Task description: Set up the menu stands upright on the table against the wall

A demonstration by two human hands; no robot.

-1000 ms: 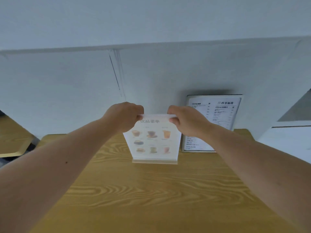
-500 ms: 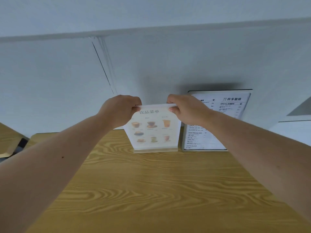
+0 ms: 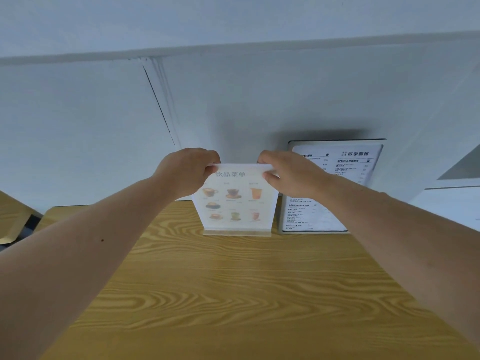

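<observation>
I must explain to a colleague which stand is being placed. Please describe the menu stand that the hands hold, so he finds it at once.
Look at the far edge of the wooden table, where it meets the white wall. Two stands are there side by side; it is the left one, the drinks menu stand, with both hands at its top corners. Unlike the dark-framed text menu beside it, it shows coloured pictures of cups.

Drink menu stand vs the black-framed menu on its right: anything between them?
Nothing. In the head view a narrow strip of bare table separates the drink menu stand from the black-framed menu; the right hand crosses above it.
</observation>
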